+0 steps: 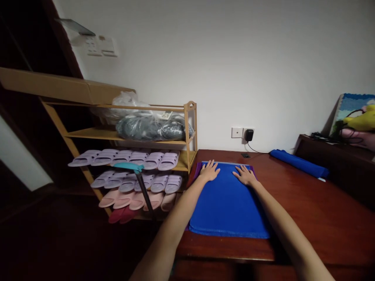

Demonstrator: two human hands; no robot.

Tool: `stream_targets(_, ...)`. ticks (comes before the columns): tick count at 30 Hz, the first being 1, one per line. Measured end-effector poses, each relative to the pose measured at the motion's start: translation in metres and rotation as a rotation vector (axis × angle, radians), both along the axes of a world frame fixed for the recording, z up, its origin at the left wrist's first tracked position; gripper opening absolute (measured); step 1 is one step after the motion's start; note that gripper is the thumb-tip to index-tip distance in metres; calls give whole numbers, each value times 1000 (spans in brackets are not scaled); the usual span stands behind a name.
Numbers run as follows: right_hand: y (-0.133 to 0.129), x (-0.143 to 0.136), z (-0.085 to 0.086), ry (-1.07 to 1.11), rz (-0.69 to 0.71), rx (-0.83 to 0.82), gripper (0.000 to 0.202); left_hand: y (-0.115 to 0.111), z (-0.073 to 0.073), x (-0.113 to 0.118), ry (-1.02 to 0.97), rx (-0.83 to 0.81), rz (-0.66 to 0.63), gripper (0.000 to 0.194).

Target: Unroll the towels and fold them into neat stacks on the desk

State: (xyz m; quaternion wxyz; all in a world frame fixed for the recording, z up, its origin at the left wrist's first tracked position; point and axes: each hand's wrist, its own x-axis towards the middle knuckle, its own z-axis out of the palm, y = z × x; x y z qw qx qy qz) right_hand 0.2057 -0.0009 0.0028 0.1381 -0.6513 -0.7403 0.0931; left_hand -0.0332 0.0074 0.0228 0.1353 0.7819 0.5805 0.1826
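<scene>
A folded blue cloth (228, 203) with a stitched edge lies flat on the reddish-brown wooden table (307, 210). My left hand (209, 171) rests flat on its far left part, fingers spread. On the far right part my right hand (245, 175) presses down the same way, palm down with fingers apart. Strips of purple cloth (253, 171) peek out from beneath the blue one at the sides. A pale strip shows along the far edge. Neither hand grips anything.
A rolled blue cloth (299, 163) lies toward the back right. A black plug adapter (249, 135) sits in the wall, its cord trailing along the table. To the left stands a wooden shoe rack (191, 132) with purple slippers (154, 159) and a cardboard box (70, 88).
</scene>
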Motion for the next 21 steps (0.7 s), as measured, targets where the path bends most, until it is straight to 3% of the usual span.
stream_targets(3, -4, -4, -1, -36, 3, -46, 72, -2, -5, 1, 109, -42, -7, 58)
stream_targets(7, -18, -6, 12, -43, 13, -60, 74, -20, 7, 2, 188, -14, -15, 61)
stream_targets(11, -70, -7, 20, -30, 63, -85, 80, -83, 17, -4, 209, 40, -118, 65)
stream_targets(16, -166, -1, 6, -50, 181, -21, 77, -180, 9, -31, 209, 111, -369, 64)
stream_targets(18, -191, 0, -1, -85, 180, 36, 75, -200, 7, -39, 228, 114, -393, 62)
stream_targets(21, -199, -1, -4, -122, 181, 97, 73, -202, 6, -42, 230, 149, -380, 60)
